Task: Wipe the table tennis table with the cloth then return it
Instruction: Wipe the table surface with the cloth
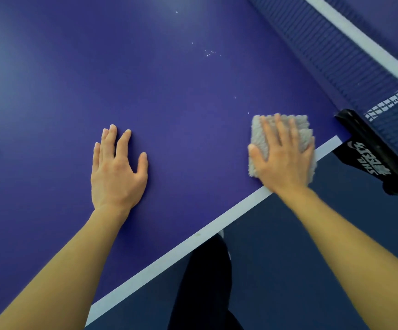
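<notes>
Purple-blue tabletop of the table tennis table [169,91] fills most of the view, bounded by a white edge line [193,239] that runs up to a black net clamp [378,151] carrying a white logo, with the dark net [336,51] stretching away from that clamp. Just beside the clamp, on the playing surface and touching the edge line, lies a folded grey fluffy cloth [304,129]. The right hand [283,160] lies palm down on it, forearm extended, fingers straight and slightly fanned, pressing the cloth flat against the table; the thumb rests along the cloth's side farther from the clamp. Well apart from the clamp, the left hand [117,172] is planted flat on the bare tabletop, wrist bent back, fingers straight and spread, holding nothing. A few pale specks [208,53] dot the surface, farther from the clamp than the cloth. Below the edge line, dark floor [288,258] and a black trouser leg [205,282] show.
</notes>
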